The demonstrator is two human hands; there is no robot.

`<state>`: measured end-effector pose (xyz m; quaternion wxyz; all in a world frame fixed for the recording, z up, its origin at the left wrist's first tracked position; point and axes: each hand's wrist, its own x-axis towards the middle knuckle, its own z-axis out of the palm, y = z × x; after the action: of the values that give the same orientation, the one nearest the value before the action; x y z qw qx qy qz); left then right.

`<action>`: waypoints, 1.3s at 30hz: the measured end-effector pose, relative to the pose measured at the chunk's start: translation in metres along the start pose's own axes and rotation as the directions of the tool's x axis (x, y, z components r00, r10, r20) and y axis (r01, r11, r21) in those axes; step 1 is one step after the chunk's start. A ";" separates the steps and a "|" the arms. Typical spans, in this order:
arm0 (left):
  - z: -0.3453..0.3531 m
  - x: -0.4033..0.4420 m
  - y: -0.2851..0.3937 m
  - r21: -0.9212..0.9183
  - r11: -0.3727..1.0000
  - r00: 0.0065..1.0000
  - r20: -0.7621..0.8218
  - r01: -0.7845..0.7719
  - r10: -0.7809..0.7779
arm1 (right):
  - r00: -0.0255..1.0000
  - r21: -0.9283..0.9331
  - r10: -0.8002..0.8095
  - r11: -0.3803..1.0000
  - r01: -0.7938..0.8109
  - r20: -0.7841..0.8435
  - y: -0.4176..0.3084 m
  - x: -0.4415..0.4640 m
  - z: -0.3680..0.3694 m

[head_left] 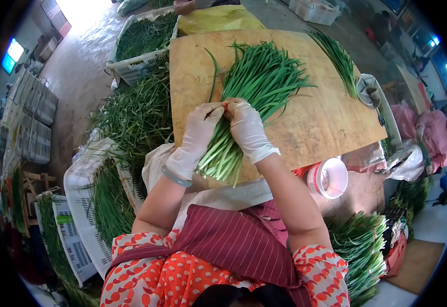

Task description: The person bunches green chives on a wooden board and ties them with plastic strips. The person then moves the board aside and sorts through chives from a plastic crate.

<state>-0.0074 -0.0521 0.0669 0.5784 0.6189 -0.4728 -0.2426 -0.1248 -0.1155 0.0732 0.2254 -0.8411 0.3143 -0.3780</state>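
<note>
Apron point(233, 233), hands point(195, 130) point(246, 125) on greens point(264, 77), bare board corner point(369, 130)

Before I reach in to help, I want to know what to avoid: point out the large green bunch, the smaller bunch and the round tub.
Large green bunch point(262, 77): head view, on its leaves.
Smaller bunch point(340, 61): head view, middle of its leaves.
Round tub point(314, 180): head view, on its outer wall.

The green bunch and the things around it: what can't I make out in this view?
All in the head view:
- Red bit: its full shape, mostly covered by the fingers of the left hand and right hand.
- Middle of the green bunch: partly behind both hands.
- Bright panel, far left: washed out by glare.
- Pink bundle, far right: contents hidden by its covering.
</note>
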 end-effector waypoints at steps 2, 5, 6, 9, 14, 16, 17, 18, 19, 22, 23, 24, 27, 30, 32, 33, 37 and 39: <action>-0.001 0.005 0.003 -0.194 0.966 0.986 0.053 0.168 -0.161 | 1.000 0.015 -0.014 1.000 0.014 -0.010 0.000 0.001 0.001; -0.001 0.011 0.007 -0.215 0.937 0.961 0.076 0.276 -0.265 | 1.000 -0.019 0.001 1.000 -0.001 -0.013 0.004 0.000 0.005; -0.001 0.012 0.009 -0.217 0.933 0.957 0.077 0.288 -0.278 | 1.000 -0.019 0.013 1.000 -0.013 0.002 0.005 0.000 0.006; 0.002 0.012 0.007 -0.205 0.941 0.963 0.060 0.271 -0.264 | 1.000 -0.070 -0.012 0.997 0.014 0.022 0.010 0.001 0.005; 0.007 0.006 0.016 -0.180 0.958 0.974 -0.014 0.222 -0.228 | 0.986 -0.427 -0.031 0.903 -0.044 -0.167 -0.030 -0.006 -0.030; 0.011 0.002 0.023 -0.283 0.933 0.970 -0.040 0.221 -0.241 | 0.989 -0.353 0.115 0.925 -0.141 -0.094 -0.028 -0.014 -0.023; 0.015 0.000 0.023 -0.283 0.933 0.970 -0.034 0.223 -0.242 | 0.970 -0.283 0.245 0.929 -0.238 -0.013 -0.024 -0.018 -0.019; 0.019 -0.002 0.023 -0.145 0.985 0.987 -0.119 0.089 -0.107 | 0.969 -0.285 0.245 0.928 -0.239 -0.016 -0.018 -0.021 -0.016; 0.022 -0.004 0.023 0.005 0.999 0.982 -0.184 -0.040 0.040 | 0.981 -0.207 0.162 0.961 -0.182 -0.109 -0.012 -0.024 -0.013; 0.028 -0.013 0.023 0.289 0.886 0.902 -0.132 -0.363 0.412 | 0.957 -0.049 0.206 0.974 -0.220 -0.206 -0.016 -0.027 -0.018; 0.032 -0.013 0.022 0.285 0.889 0.904 -0.132 -0.359 0.407 | 0.923 0.039 0.330 0.944 -0.329 -0.196 -0.018 -0.029 -0.020; 0.036 -0.015 0.021 0.276 0.853 0.863 -0.126 -0.444 0.490 | 0.920 0.044 0.320 0.947 -0.318 -0.225 -0.014 -0.031 -0.018; 0.039 -0.015 0.022 0.277 0.794 0.804 -0.109 -0.541 0.585 | 0.902 0.134 0.299 0.953 -0.270 -0.312 -0.008 -0.038 -0.007; 0.043 -0.018 0.021 0.274 0.783 0.792 -0.106 -0.558 0.602 | 0.834 0.353 0.486 0.852 -0.386 -0.261 -0.008 -0.044 -0.003; 0.049 -0.019 0.019 0.276 0.794 0.808 -0.089 -0.542 0.583 | 0.849 0.309 0.418 0.894 -0.323 -0.322 0.005 -0.050 -0.001; 0.050 -0.019 0.020 0.276 0.793 0.807 -0.090 -0.543 0.583 | 0.859 0.260 0.345 0.930 -0.259 -0.377 0.011 -0.052 -0.002; 0.036 -0.018 0.036 0.197 0.893 0.912 0.161 -0.404 0.377 | 0.743 0.830 0.637 0.516 -0.212 -0.207 0.008 -0.065 -0.007; 0.019 -0.011 0.039 -0.063 0.982 0.957 0.220 -0.178 0.187 | 0.680 0.890 0.725 0.377 -0.257 -0.110 -0.002 -0.069 -0.030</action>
<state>-0.0402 -0.0478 0.0970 0.5542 0.5286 -0.5850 -0.2668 -0.1832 -0.0705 0.0591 0.6066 -0.3676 0.3910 -0.5866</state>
